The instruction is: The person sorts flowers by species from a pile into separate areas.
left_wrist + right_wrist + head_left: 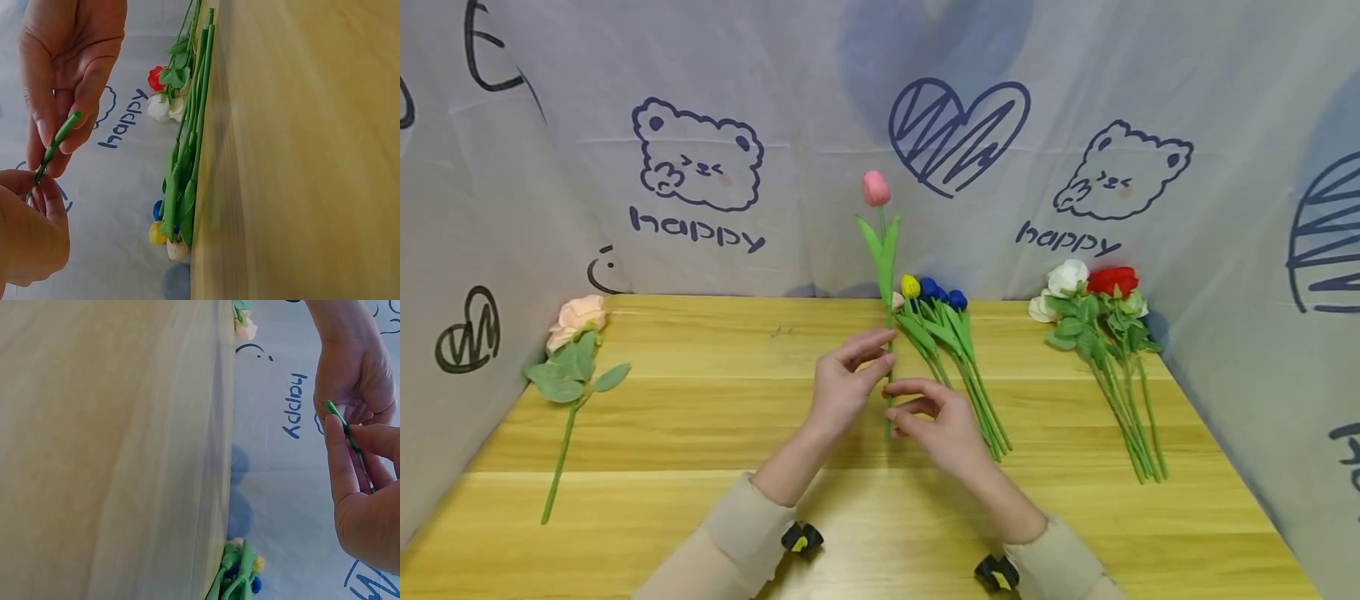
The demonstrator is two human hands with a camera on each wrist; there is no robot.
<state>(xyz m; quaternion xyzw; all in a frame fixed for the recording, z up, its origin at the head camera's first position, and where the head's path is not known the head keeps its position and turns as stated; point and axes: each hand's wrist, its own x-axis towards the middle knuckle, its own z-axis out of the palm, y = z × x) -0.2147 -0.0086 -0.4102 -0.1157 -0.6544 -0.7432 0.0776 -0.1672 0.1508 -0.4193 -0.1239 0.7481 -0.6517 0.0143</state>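
Note:
A pink tulip [876, 189] with green leaves stands upright above the table, held by its thin stem. My left hand [842, 387] pinches the stem below the leaves. Lower down, my right hand [943, 421] holds the same stem between thumb and fingers, close to its bottom end. In the left wrist view the green stem end [67, 127] sticks out past the right hand's fingers. Just right of the hands, a bunch of blue, yellow and pale tulips [955, 337] lies on the table.
On the wooden table [700, 433], a peach rose [580, 321] lies at the left. White and red roses [1112, 283] lie together at the right. Grey cloth walls [820, 100] with drawn bears and hearts enclose the back and sides.

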